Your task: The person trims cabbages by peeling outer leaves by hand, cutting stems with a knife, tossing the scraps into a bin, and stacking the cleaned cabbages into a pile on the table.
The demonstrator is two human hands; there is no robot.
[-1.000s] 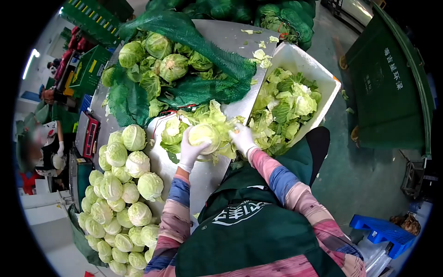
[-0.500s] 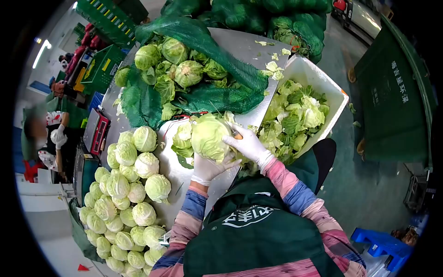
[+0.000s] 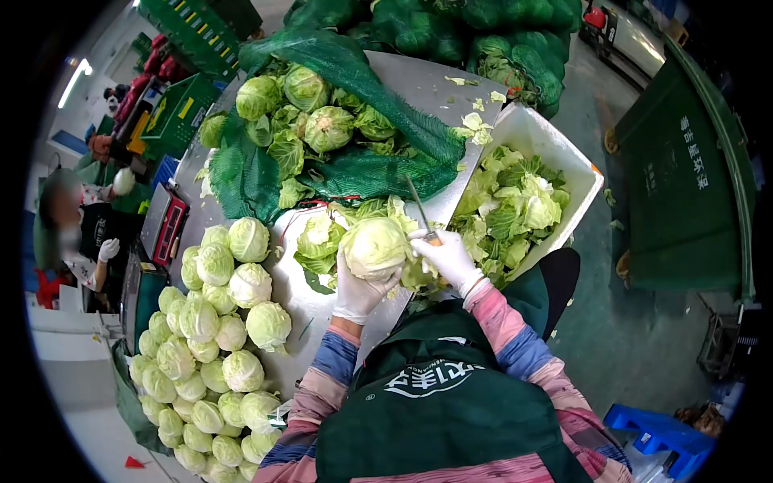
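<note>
My gloved left hand (image 3: 360, 292) holds a pale cabbage head (image 3: 374, 248) from below and its left side. In my gloved right hand (image 3: 448, 259) is a knife (image 3: 433, 238) with an orange-brown handle, its thin blade pointing up and away, just right of the cabbage. Loose green leaves (image 3: 317, 245) lie left of and behind that cabbage on the metal table (image 3: 310, 310). Beyond it, an opened green net bag (image 3: 386, 173) holds untrimmed cabbages (image 3: 328, 129). Many pale cabbages (image 3: 243, 371) are piled at the left.
A white foam box (image 3: 564, 233) of leaves stands at the right of the table. A red scale (image 3: 170, 231) is at the left, near another person (image 3: 97, 233). Full net bags (image 3: 531, 64) lie behind; a large green bin (image 3: 684, 177) stands far right.
My right hand has moved slightly right, off the cabbage, and the knife blade now shows clearly. The held cabbage looks paler, with loosened leaves beside it. The other person has raised one hand.
</note>
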